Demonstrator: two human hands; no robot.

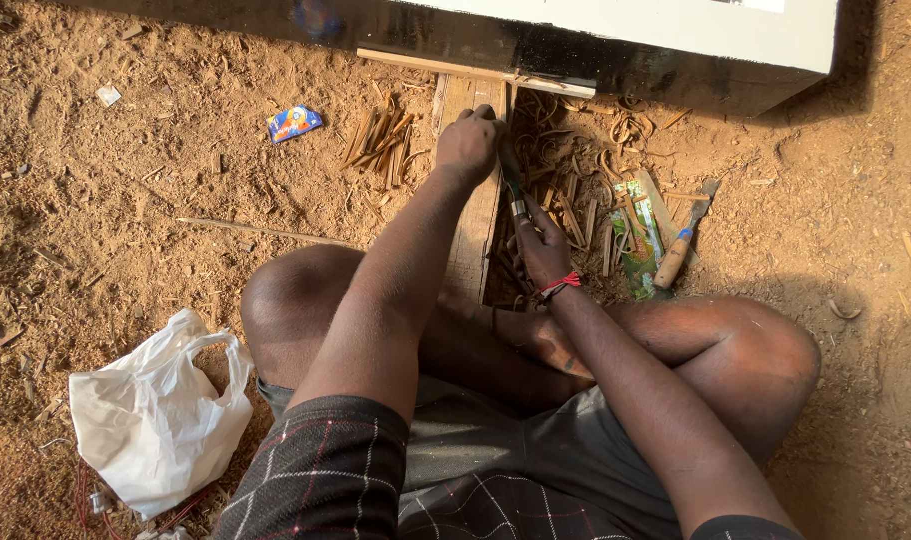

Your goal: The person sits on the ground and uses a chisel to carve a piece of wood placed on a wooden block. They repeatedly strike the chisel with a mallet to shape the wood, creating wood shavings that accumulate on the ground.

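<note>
Bag (155, 410), white plastic, lies far left on the sawdust ground (105, 230); something red and stringy under it, can't make out what. Blue wrapper (294, 123) further up. Strips (380, 140), short wood offcuts, piled left of the plank (472, 225). Plank runs from the lap toward a white panel (675, 30), top cut off by frame. Left hand (469, 143) fisted on the plank's far end, fingers curled tight, contents hidden. Right hand (541, 247) closed on a chisel (516, 195), mostly covered, blade tip lost in shadow. More shavings right of the plank. Second tool (678, 245), wooden handle, lies on a green packet (636, 235), head hard to read.
</note>
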